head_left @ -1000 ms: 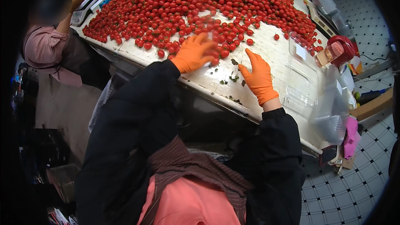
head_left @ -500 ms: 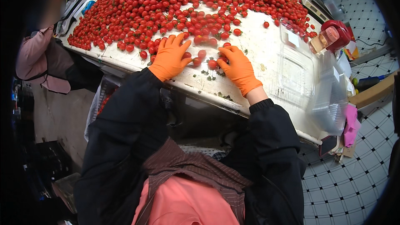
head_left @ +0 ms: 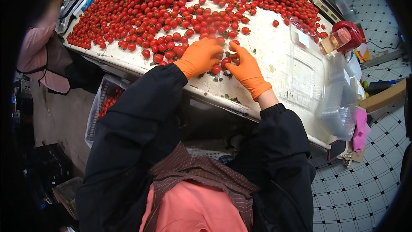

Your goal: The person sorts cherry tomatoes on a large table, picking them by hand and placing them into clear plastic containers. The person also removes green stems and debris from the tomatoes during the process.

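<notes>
Now we have both hands down on the white desk [head_left: 283, 60], at the near edge of a big pile of little red tomatoes [head_left: 180, 8]. Our left hand [head_left: 199, 56] and right hand [head_left: 246, 71] wear orange gloves and sit close together. Two or three tomatoes [head_left: 221, 65] lie right between them, touching our fingers [head_left: 234, 53]. Our fingers are curled around these few, cupping them, not squeezed shut. We think only a small bit is done, because most of the pile waits further back. Some clear plastic boxes [head_left: 309, 68] lie empty, off to our right.
</notes>
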`<state>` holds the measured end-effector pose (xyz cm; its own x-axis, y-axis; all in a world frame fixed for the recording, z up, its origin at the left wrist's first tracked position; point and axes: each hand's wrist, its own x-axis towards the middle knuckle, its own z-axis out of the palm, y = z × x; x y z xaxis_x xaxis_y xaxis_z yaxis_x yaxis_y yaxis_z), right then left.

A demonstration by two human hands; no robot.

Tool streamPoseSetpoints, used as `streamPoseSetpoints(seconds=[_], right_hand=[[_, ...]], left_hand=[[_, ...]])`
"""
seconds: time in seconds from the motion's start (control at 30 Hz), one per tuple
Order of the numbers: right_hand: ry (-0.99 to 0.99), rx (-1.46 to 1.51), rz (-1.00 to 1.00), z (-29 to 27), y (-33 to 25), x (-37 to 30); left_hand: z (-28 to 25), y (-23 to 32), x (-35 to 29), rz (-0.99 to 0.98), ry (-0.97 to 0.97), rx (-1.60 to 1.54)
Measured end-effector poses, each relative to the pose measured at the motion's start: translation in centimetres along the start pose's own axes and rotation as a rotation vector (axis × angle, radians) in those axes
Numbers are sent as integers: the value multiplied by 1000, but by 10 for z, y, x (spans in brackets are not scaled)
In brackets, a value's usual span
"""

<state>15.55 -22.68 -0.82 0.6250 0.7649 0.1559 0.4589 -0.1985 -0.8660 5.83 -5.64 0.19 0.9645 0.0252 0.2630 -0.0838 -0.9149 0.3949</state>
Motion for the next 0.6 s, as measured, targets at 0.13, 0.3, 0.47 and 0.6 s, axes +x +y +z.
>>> streamPoseSetpoints(seconds=[0.13,0.3,0.47,0.6], right_hand=[[-3,-152,4,-10,-1,-3],[-52,-151,88,-12,-9,-5],[-51,-37,79,2,-8,-4],[-4,-6,2,5,-9,-6]], left_hand=[[-4,-13,-6,-82,39,-96],[-23,-34,-18,-246,173,-306],[-44,-26,-23,-350,-26,-230],[-44,-17,-30,-143,176,-136]])
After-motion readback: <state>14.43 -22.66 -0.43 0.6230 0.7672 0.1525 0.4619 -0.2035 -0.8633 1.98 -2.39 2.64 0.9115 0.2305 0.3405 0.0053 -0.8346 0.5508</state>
